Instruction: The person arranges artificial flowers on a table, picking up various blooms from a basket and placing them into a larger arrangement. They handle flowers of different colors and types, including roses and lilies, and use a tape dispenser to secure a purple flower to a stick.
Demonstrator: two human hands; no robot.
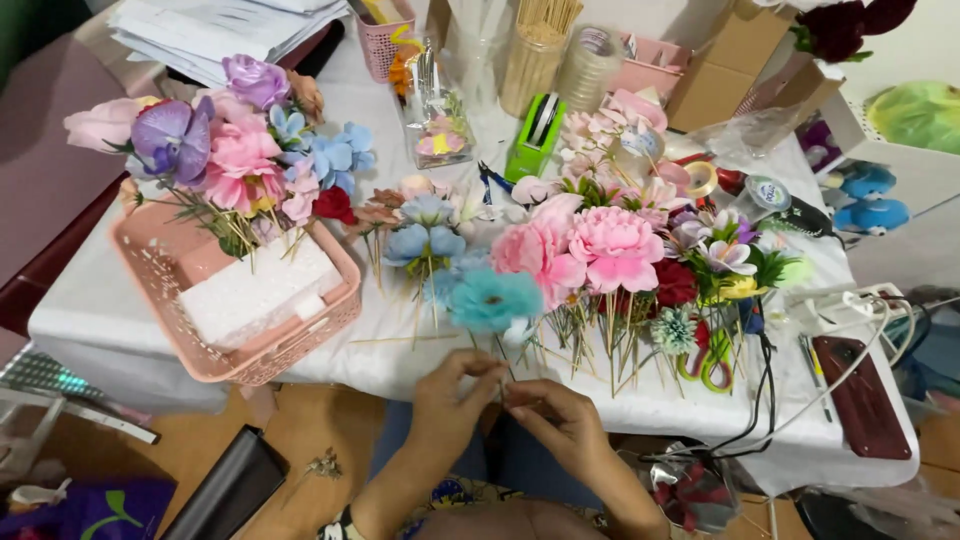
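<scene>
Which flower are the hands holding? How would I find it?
Look at the near edge of the white table, just above both hands. The left hand and right hand pinch the thin stem of a turquoise flower. It is the only fluffy teal bloom; its neighbours are pink.

You look down on 1 surface (120,330) draped in a white cloth, standing on a warm orange-brown floor (300,430). To your left a dark maroon stretch (40,170) runs beside it (whether seat or bench, you cannot tell). At your upper right sits a white shelf unit (900,165). Light falls evenly and bright, with soft shadows only.
</scene>
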